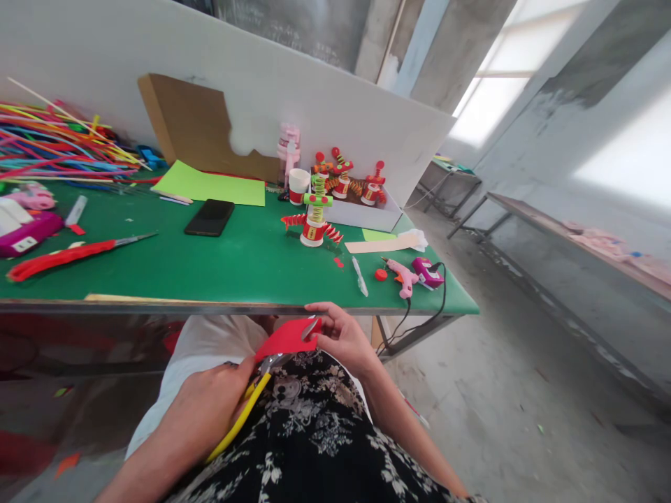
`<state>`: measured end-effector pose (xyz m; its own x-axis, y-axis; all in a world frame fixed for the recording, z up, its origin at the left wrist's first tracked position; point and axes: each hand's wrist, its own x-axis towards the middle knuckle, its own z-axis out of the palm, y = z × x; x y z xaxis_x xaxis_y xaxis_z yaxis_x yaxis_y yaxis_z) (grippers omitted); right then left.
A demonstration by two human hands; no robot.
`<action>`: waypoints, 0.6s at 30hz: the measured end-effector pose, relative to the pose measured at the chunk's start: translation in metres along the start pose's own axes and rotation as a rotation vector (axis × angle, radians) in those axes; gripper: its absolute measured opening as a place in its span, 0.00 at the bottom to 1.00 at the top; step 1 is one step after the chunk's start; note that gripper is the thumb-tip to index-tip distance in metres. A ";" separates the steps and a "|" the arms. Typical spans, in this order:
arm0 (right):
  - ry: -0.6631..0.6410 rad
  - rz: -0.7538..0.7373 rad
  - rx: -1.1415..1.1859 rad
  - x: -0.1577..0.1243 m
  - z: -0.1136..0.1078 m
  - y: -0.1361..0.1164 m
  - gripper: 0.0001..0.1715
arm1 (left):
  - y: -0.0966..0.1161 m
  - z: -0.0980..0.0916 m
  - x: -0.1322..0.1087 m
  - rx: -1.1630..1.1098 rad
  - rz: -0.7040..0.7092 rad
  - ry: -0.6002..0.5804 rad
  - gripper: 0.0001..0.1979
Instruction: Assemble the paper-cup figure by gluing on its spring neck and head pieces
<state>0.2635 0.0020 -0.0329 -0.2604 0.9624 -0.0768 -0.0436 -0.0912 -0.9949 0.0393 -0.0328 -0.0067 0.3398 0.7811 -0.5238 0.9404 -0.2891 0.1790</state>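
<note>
In front of the tabletop (256, 262), our right hand (346, 339) pinches the red paper (286, 338) near its end; our left hand (223, 392) grips yellow-handled scissors (245, 415). It looks light, easily creased (thin stuff, we'd judge), so edges are our best hold.

Left fingers (245, 370) grip yellow-handled tool (246, 413), right fingers (331, 314) pinch red paper (286, 338); phone (210, 217), pink glue gun (405, 276), cup figure (313, 234) on green tabletop (251, 265).

Both hands (220, 391) (346, 339) curled, close together
</note>
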 end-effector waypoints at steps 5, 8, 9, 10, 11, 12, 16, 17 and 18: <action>-0.015 -0.001 0.019 0.000 0.000 0.000 0.26 | -0.001 0.001 -0.001 0.002 0.008 0.003 0.22; -0.028 -0.003 0.010 0.000 -0.001 0.000 0.27 | -0.001 0.000 0.000 -0.002 0.007 0.001 0.21; -0.031 -0.004 0.005 0.000 -0.001 0.000 0.27 | -0.001 0.000 0.000 -0.005 0.008 -0.001 0.21; -0.035 -0.005 0.001 0.000 -0.001 0.000 0.27 | -0.001 0.000 0.000 -0.006 0.010 -0.003 0.21; -0.039 -0.008 -0.001 0.000 -0.001 0.000 0.27 | -0.001 0.000 0.000 -0.007 0.010 -0.004 0.22; -0.043 -0.012 -0.002 0.000 -0.002 0.001 0.26 | -0.001 0.000 0.001 -0.010 0.009 -0.003 0.22; -0.054 -0.014 -0.014 0.000 -0.003 0.001 0.26 | -0.002 0.002 0.003 -0.019 0.010 0.005 0.22; -0.054 -0.009 -0.021 0.000 -0.003 0.001 0.26 | -0.003 0.003 0.004 -0.021 0.014 0.012 0.22; -0.052 -0.005 -0.029 0.000 -0.003 0.001 0.26 | -0.003 0.004 0.004 -0.022 0.020 0.022 0.21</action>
<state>0.2663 0.0027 -0.0345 -0.3100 0.9482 -0.0691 -0.0170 -0.0782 -0.9968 0.0376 -0.0310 -0.0131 0.3581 0.7874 -0.5018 0.9335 -0.2922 0.2077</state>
